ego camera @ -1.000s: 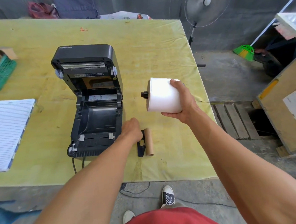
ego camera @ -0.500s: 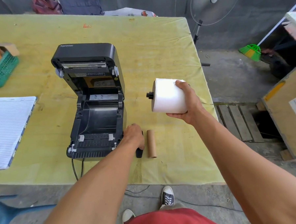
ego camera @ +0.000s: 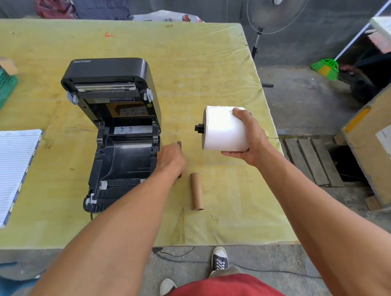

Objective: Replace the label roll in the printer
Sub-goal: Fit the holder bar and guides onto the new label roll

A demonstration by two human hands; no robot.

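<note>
Right hand point(ego camera: 250, 140) wraps label roll point(ego camera: 225, 129) beside open printer point(ego camera: 109, 71)
Left hand point(ego camera: 171, 159), against the printer lettered "Xprinter", grips a blurred dark part point(ego camera: 179, 145); cardboard core point(ego camera: 196, 190) lies just right of that hand.

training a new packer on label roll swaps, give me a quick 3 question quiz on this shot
1. True or false: the printer has its lid shut.
2. Which hand holds the white label roll?
3. Fill in: the empty cardboard core lies on the ___, to the right of the printer.
Key: 1 false, the lid stands open. 2 the right hand. 3 table.
</note>
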